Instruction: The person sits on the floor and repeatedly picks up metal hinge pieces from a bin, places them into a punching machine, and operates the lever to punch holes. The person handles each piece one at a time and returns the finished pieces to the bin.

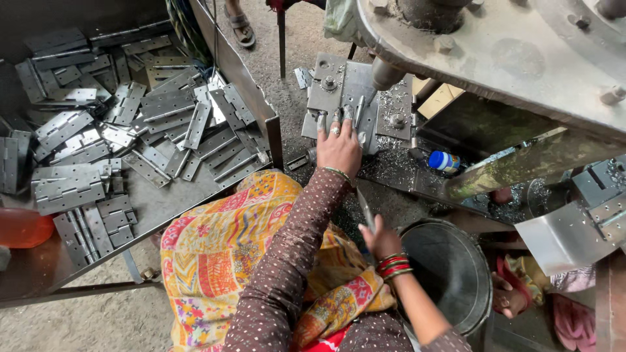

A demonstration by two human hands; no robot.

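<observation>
My left hand reaches up the middle of the frame, fingers spread flat on a steel hinge that sits on the grey jig plate under the drill spindle. The hinge's long axis runs nearly up and down the frame, tilted a little to the right, in line with my fingers, and the spindle's tip stands just beside its upper end. So the piece lies straight ahead of this hand, which is pressing on it rather than curled round it.

My right hand is lower, right of centre, well apart from the plate. It is closed on a thin metal strip that points up the frame toward the jig; whether that strip is another hinge I cannot tell. Just below it is the dark round metal bucket.

The machine bed around the plate is strewn with bright metal shavings, and a small blue-and-white bottle lies to the right of the jig. The machine's heavy frame overhangs the upper right. In the left half of the frame a steel tray bench carries a loose heap of finished hinges, well apart from both hands. My patterned cloth covers my lap, and someone's sandalled foot shows at the top.
</observation>
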